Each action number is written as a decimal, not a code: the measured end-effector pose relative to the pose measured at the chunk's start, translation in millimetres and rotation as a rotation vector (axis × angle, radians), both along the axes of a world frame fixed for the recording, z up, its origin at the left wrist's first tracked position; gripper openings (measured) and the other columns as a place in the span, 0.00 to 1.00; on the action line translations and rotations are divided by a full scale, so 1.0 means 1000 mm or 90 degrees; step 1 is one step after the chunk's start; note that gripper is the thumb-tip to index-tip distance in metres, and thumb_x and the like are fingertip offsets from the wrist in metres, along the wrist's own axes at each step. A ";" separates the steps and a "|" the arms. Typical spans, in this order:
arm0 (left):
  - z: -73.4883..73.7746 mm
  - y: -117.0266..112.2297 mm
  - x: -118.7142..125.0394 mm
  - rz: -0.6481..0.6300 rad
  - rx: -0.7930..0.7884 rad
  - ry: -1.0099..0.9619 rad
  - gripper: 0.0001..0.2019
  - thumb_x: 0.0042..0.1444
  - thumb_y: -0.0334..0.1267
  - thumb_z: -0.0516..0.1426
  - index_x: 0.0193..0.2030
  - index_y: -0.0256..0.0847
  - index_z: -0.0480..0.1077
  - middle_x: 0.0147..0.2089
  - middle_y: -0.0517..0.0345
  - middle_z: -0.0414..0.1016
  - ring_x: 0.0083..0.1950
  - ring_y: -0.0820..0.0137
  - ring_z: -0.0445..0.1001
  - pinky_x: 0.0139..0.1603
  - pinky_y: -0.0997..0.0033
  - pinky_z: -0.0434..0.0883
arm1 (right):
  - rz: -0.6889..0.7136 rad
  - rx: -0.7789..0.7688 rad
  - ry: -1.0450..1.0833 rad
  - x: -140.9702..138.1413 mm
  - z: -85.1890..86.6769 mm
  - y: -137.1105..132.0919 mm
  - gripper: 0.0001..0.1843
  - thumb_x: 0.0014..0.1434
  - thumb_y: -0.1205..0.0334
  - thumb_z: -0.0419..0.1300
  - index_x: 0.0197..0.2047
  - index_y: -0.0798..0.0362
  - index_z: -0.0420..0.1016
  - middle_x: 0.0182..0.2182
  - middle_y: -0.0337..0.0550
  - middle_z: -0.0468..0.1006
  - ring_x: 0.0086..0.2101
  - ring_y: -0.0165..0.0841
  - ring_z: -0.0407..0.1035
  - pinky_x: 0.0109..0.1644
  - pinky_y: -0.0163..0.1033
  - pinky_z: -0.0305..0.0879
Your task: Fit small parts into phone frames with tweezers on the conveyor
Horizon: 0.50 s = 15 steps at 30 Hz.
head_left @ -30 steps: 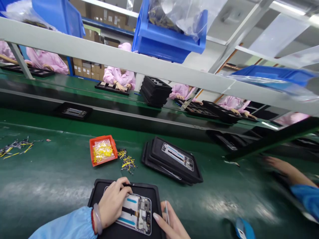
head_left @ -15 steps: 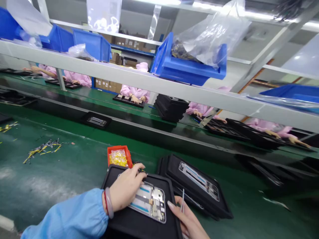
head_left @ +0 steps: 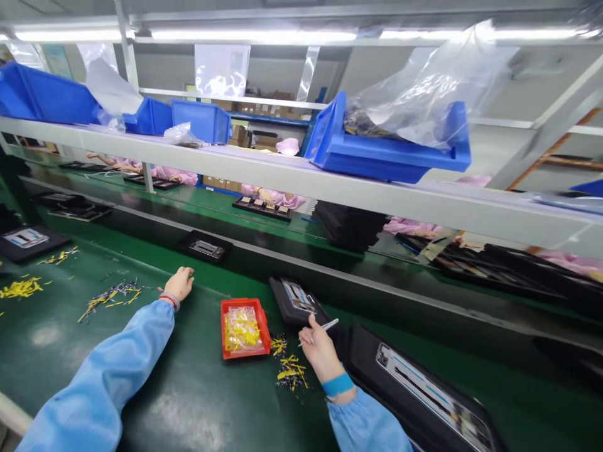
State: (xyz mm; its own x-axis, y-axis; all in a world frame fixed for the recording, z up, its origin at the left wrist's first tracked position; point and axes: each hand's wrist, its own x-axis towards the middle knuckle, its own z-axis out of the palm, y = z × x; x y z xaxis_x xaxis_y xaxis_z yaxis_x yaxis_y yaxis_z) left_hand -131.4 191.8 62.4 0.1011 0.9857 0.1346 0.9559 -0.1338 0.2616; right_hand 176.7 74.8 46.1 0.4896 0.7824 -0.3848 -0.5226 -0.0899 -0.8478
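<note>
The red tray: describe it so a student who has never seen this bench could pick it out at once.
On the green bench, between the person's left hand and right hand, sits a red tray holding a clear bag of yellow parts. It is the only red container; the shelf bins are blue.

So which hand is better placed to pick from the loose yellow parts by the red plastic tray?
Probably your right hand: it sits beside the loose yellow parts, holding slim tweezers; your left hand lies farther off, beyond the red plastic tray.
</note>
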 end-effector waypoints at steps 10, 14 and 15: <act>-0.008 0.057 0.005 -0.012 -0.010 0.155 0.17 0.59 0.29 0.46 0.54 0.34 0.64 0.55 0.37 0.64 0.48 0.55 0.74 0.46 0.60 0.69 | 0.172 -0.003 -0.252 0.015 -0.005 -0.041 0.09 0.40 0.70 0.68 0.27 0.53 0.73 0.26 0.40 0.76 0.19 0.28 0.63 0.21 0.32 0.59; -0.011 0.084 0.015 -0.056 0.012 0.181 0.18 0.59 0.28 0.45 0.54 0.32 0.64 0.58 0.31 0.61 0.50 0.51 0.72 0.45 0.56 0.68 | 0.314 0.001 -0.667 0.018 -0.016 -0.086 0.05 0.46 0.67 0.61 0.30 0.50 0.74 0.30 0.43 0.76 0.36 0.41 0.71 0.43 0.42 0.66; -0.012 0.090 0.017 -0.067 0.018 0.183 0.18 0.58 0.28 0.45 0.54 0.33 0.64 0.59 0.31 0.61 0.50 0.50 0.71 0.44 0.55 0.68 | 0.328 -0.013 -0.716 0.019 -0.021 -0.094 0.05 0.49 0.66 0.58 0.32 0.50 0.74 0.31 0.44 0.75 0.36 0.42 0.71 0.43 0.42 0.66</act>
